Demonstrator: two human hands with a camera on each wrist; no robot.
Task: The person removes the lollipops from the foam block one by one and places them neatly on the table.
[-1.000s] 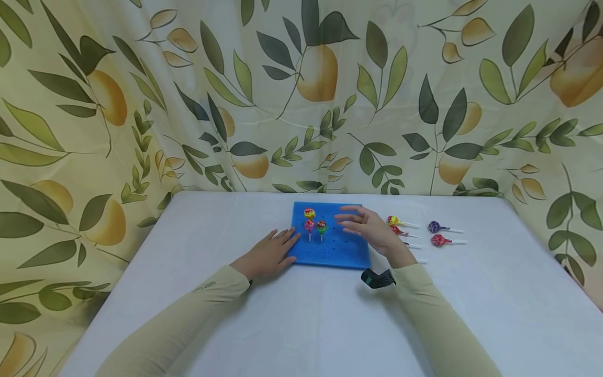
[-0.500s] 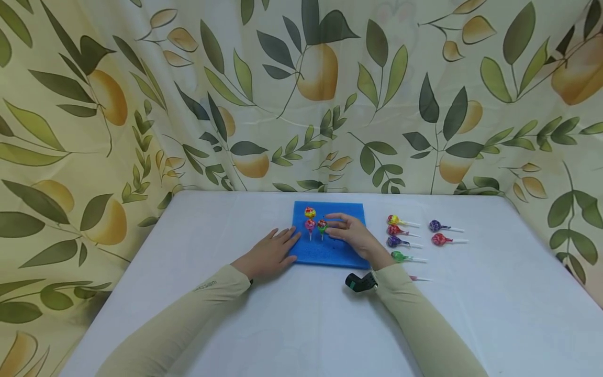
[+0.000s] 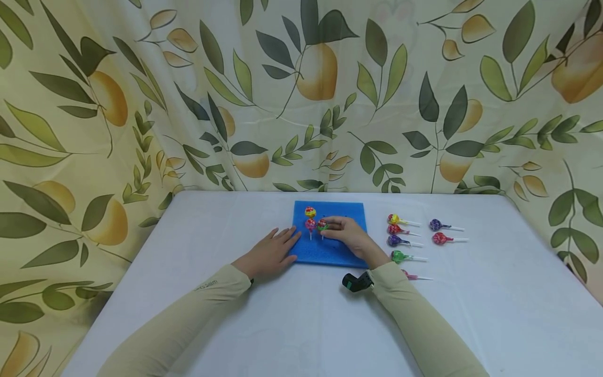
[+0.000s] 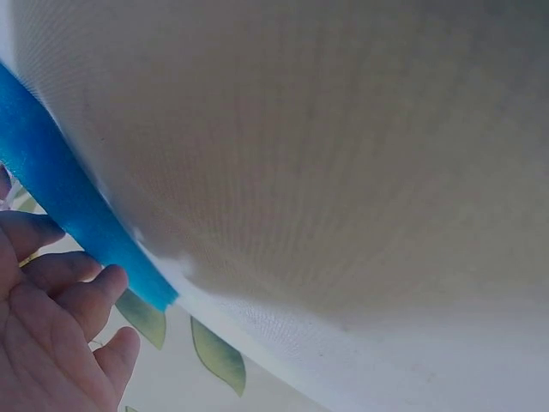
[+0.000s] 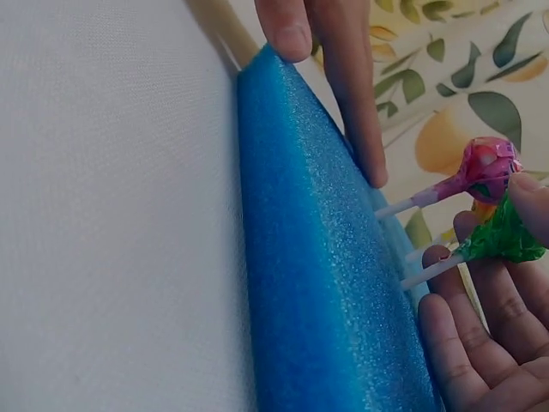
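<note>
A lollipop [image 5: 510, 239] in green wrapping stands upright, its white stick meeting the top of a rectangular blue foam block [image 3: 330, 255], which lies flat on the table [image 3: 301, 324].

pale curtain [image 3: 188, 104] of printed leaves and orange fruit behind a white-covered table [image 3: 198, 225], soft light

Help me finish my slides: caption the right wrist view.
Right hand pinches a green lollipop beside a pink one, both standing in a blue block the left hand touches.
</note>
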